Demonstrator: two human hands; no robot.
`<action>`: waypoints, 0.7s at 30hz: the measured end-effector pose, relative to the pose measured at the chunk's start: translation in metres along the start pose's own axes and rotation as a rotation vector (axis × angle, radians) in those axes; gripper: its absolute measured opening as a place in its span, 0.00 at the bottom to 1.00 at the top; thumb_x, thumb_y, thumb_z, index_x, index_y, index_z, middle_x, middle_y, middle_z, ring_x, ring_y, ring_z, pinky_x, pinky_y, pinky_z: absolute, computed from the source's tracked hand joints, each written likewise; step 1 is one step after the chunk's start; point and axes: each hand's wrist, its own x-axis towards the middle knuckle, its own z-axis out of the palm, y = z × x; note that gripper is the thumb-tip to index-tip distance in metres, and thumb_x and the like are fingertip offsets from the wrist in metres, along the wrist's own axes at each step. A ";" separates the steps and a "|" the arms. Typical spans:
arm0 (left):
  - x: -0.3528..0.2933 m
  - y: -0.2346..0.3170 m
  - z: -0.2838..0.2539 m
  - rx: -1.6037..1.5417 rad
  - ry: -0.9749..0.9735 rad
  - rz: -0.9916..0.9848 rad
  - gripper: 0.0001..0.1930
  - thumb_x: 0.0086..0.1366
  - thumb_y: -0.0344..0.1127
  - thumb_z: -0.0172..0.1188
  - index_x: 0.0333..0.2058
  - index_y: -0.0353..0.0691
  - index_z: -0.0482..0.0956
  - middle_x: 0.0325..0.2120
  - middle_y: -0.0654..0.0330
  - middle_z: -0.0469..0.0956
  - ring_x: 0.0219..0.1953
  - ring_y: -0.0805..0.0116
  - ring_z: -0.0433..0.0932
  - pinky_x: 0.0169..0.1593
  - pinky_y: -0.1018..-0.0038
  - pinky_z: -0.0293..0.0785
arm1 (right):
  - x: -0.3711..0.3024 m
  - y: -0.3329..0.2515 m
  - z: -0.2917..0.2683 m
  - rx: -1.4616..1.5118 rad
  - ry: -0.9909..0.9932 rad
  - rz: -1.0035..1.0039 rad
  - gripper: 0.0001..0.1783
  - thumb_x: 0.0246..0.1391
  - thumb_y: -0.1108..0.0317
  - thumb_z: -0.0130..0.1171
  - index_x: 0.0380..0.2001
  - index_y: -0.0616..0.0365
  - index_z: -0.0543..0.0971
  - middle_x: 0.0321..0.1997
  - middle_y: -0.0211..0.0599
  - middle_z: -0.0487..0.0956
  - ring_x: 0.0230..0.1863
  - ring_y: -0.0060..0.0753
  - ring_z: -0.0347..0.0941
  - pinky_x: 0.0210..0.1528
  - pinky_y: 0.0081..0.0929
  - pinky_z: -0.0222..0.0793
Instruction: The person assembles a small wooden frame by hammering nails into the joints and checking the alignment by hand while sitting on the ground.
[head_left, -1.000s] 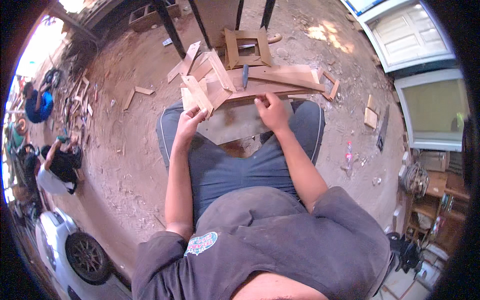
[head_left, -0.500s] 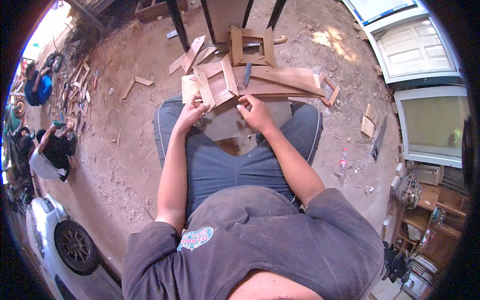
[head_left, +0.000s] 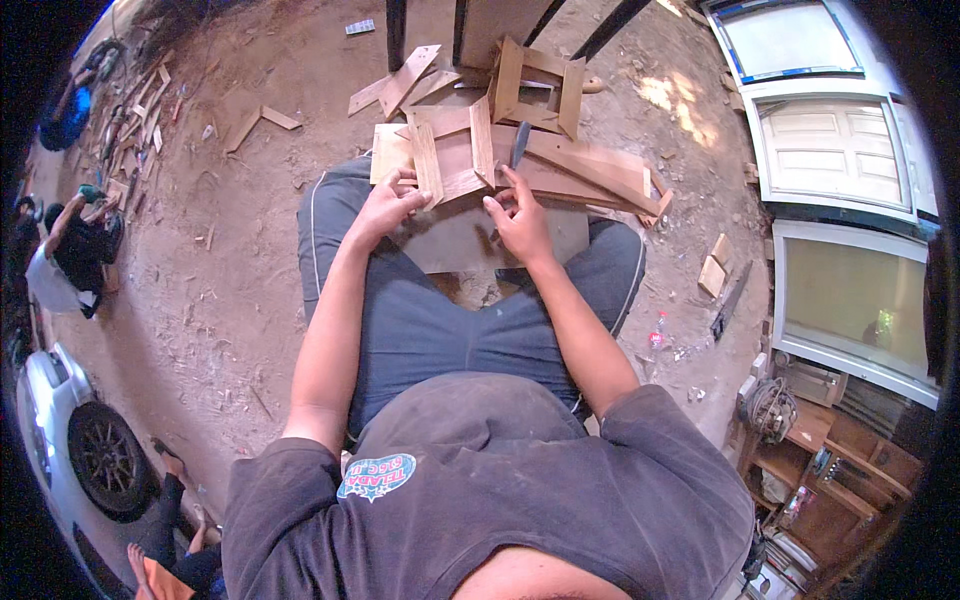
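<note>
Over my lap, a small four-sided wooden frame [head_left: 428, 150] stands tilted above a grey board [head_left: 440, 246]. My left hand [head_left: 388, 212] is closed on the lower end of its left side piece, thumb in front. Beside the lower right corner is my right hand [head_left: 522, 222], thumb and index finger apart, other fingers curled; I see nothing in it. A dark, tapered, upright piece [head_left: 521, 145] is just beyond that hand, among long wooden boards [head_left: 590, 165]. A second wooden frame [head_left: 508, 82] stands behind, with a rounded wooden handle [head_left: 594, 86] next to it.
Crossed wood strips [head_left: 408, 78] lie beyond the frame, near dark legs [head_left: 396, 35]. On the dirt floor to the right are wood blocks [head_left: 714, 268] and a bottle [head_left: 658, 330]. White-framed panels [head_left: 850, 300] line the right side. People and a car [head_left: 60, 410] are at left.
My view has shifted, sliding the surroundings. The frame stands more upright, still in my left hand. My right hand stays by its corner. Another person's legs now show at lower left.
</note>
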 end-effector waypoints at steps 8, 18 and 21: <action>0.004 -0.009 -0.001 -0.159 -0.074 0.084 0.23 0.64 0.38 0.70 0.54 0.40 0.74 0.35 0.63 0.85 0.33 0.79 0.76 0.38 0.78 0.71 | 0.002 0.014 0.007 -0.006 -0.026 -0.034 0.38 0.59 0.64 0.69 0.70 0.55 0.66 0.40 0.37 0.82 0.28 0.20 0.76 0.31 0.24 0.74; -0.011 0.015 0.036 -0.378 0.067 0.309 0.30 0.65 0.34 0.71 0.61 0.38 0.67 0.42 0.57 0.85 0.44 0.70 0.82 0.48 0.73 0.74 | -0.001 0.007 0.001 0.327 -0.156 0.024 0.23 0.61 0.62 0.68 0.57 0.57 0.76 0.39 0.31 0.82 0.28 0.18 0.77 0.29 0.22 0.74; -0.017 0.021 0.065 -0.452 0.158 0.400 0.30 0.65 0.32 0.71 0.62 0.37 0.66 0.46 0.54 0.84 0.45 0.67 0.82 0.50 0.70 0.76 | -0.003 -0.002 -0.002 0.455 -0.260 0.051 0.17 0.64 0.60 0.67 0.51 0.57 0.80 0.37 0.29 0.83 0.29 0.18 0.78 0.27 0.21 0.75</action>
